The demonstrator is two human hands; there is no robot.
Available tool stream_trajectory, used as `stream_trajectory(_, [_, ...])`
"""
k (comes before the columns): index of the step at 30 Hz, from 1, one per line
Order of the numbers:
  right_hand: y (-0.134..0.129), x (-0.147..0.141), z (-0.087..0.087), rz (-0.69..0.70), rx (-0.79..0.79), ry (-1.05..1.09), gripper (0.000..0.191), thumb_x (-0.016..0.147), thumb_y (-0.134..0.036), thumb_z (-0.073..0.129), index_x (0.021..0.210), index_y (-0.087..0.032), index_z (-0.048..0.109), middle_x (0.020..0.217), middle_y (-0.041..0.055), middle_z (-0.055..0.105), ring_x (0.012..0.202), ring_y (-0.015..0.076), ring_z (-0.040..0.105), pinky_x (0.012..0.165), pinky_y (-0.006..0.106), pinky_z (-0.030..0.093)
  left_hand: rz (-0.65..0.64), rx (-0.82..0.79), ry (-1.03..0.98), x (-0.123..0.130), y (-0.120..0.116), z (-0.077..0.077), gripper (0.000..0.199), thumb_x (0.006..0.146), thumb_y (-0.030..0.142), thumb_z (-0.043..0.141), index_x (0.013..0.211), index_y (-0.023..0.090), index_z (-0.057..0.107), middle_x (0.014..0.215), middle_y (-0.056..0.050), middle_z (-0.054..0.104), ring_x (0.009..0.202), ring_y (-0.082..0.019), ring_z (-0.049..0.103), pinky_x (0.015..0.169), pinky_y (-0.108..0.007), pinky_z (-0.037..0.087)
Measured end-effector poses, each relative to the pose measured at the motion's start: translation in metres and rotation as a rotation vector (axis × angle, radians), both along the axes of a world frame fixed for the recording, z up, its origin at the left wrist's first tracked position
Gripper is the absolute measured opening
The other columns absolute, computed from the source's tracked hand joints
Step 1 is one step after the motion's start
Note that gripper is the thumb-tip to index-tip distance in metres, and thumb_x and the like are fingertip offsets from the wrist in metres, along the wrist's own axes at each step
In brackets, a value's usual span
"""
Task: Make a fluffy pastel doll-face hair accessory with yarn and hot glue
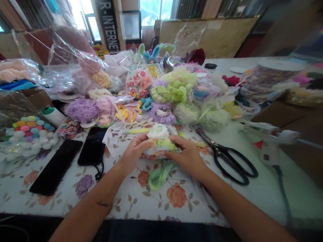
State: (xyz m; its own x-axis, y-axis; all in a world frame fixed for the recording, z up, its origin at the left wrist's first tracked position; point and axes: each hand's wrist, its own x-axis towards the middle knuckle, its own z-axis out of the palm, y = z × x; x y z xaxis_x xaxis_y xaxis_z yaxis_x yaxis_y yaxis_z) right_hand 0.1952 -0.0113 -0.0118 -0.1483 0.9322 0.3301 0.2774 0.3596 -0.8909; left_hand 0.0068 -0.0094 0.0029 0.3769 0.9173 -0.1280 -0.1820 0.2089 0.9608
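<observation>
Between my two hands, just above the flowered tablecloth (175,195), is a soft bundle of pale yellow-green and white ruffled trim (161,143). My left hand (137,149) grips its left side, fingers partly hidden behind it. On the other side my right hand (186,153) pinches it with thumb and fingers. A loop of light green ribbon (160,176) lies on the cloth below the bundle. Behind it rests a yellow stick-like piece (137,131). Black-handled scissors (228,156) lie to the right of my right hand, apart from it.
A glue gun (269,138) with its cord lies at the right by a cardboard box (306,150). Two black phones (56,167) lie at the left, near a bag of colourful pompoms (31,135). Behind are heaps of ribbons, purple yarn (82,109) and plastic bags.
</observation>
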Motion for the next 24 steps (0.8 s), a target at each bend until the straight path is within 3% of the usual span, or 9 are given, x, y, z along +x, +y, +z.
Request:
stream_trajectory(3, [0.000, 0.001, 0.005, -0.025, -0.083, -0.012, 0.031, 0.064, -0.034, 0.082, 0.089, -0.019, 0.073, 0.088, 0.0037, 0.073, 0.078, 0.0217, 0.065, 0.068, 0.031, 0.051, 0.094, 0.158, 0.281, -0.002, -0.001, 0.005, 0.037, 0.082, 0.040, 0.055, 0.111, 0.019, 0.063, 0.103, -0.008, 0.067, 0.088, -0.023, 0.065, 0.068, -0.031, 0.055])
stream_trajectory(6, [0.002, 0.004, 0.007, -0.074, -0.135, 0.013, 0.038, 0.066, -0.040, 0.080, 0.094, -0.017, 0.072, 0.088, 0.0052, 0.073, 0.074, 0.0212, 0.063, 0.066, 0.033, 0.050, 0.413, 0.494, 0.826, -0.006, -0.004, 0.011, 0.045, 0.087, 0.050, 0.047, 0.117, 0.019, 0.062, 0.117, -0.014, 0.064, 0.109, -0.032, 0.059, 0.088, -0.041, 0.050])
stream_trajectory(8, [0.005, 0.005, 0.006, -0.091, -0.147, 0.052, 0.040, 0.067, -0.042, 0.079, 0.096, -0.017, 0.071, 0.089, 0.0056, 0.073, 0.073, 0.0208, 0.063, 0.066, 0.033, 0.050, 0.607, 0.619, 1.187, -0.013, -0.004, 0.014, 0.056, 0.088, 0.053, 0.045, 0.129, 0.016, 0.055, 0.130, -0.020, 0.058, 0.127, -0.039, 0.045, 0.102, -0.051, 0.038])
stream_trajectory(11, [0.006, 0.006, 0.005, -0.112, -0.153, 0.033, 0.042, 0.067, -0.045, 0.079, 0.095, -0.015, 0.071, 0.085, 0.0054, 0.072, 0.069, 0.0191, 0.060, 0.063, 0.032, 0.048, 0.728, 0.510, 1.575, -0.028, 0.000, 0.015, 0.076, 0.089, 0.057, 0.040, 0.141, 0.002, 0.039, 0.136, -0.031, 0.049, 0.138, -0.047, 0.027, 0.107, -0.065, 0.019])
stream_trajectory(13, [0.005, 0.005, 0.005, -0.131, -0.163, -0.013, 0.045, 0.066, -0.047, 0.079, 0.096, -0.014, 0.071, 0.082, 0.0054, 0.070, 0.066, 0.0179, 0.058, 0.060, 0.031, 0.046, 0.691, 0.332, 1.697, -0.041, 0.005, 0.014, 0.086, 0.089, 0.062, 0.034, 0.143, -0.005, 0.033, 0.129, -0.037, 0.052, 0.137, -0.052, 0.025, 0.104, -0.072, 0.013])
stream_trajectory(15, [0.004, 0.004, 0.005, -0.139, -0.166, -0.043, 0.048, 0.065, -0.048, 0.079, 0.096, -0.013, 0.071, 0.082, 0.0054, 0.069, 0.065, 0.0170, 0.055, 0.059, 0.030, 0.045, 0.605, 0.190, 1.719, -0.051, 0.009, 0.012, 0.092, 0.088, 0.066, 0.029, 0.144, -0.007, 0.029, 0.117, -0.039, 0.059, 0.133, -0.054, 0.031, 0.101, -0.075, 0.011])
stream_trajectory(17, [0.002, 0.003, 0.006, -0.142, -0.155, -0.062, 0.048, 0.065, -0.049, 0.078, 0.096, -0.013, 0.071, 0.081, 0.0050, 0.068, 0.065, 0.0163, 0.053, 0.059, 0.030, 0.044, 0.590, 0.168, 1.711, -0.056, 0.010, 0.012, 0.091, 0.088, 0.066, 0.028, 0.144, -0.006, 0.031, 0.113, -0.038, 0.061, 0.131, -0.055, 0.033, 0.100, -0.077, 0.009])
stream_trajectory(21, [0.001, 0.004, 0.007, -0.155, -0.136, -0.095, 0.047, 0.066, -0.049, 0.077, 0.096, -0.014, 0.072, 0.081, 0.0049, 0.068, 0.064, 0.0158, 0.051, 0.060, 0.031, 0.045, 0.815, 0.518, 1.504, -0.045, 0.007, 0.017, 0.066, 0.091, 0.054, 0.039, 0.137, 0.007, 0.046, 0.132, -0.030, 0.052, 0.139, -0.046, 0.026, 0.107, -0.070, 0.008])
stream_trajectory(24, [0.002, 0.003, 0.006, -0.169, -0.131, -0.098, 0.045, 0.065, -0.049, 0.078, 0.093, -0.014, 0.072, 0.081, 0.0054, 0.069, 0.064, 0.0164, 0.053, 0.061, 0.032, 0.046, 0.707, 0.710, 1.071, -0.027, 0.003, 0.020, 0.046, 0.092, 0.047, 0.044, 0.127, 0.019, 0.055, 0.132, -0.016, 0.056, 0.132, -0.034, 0.042, 0.111, -0.051, 0.026])
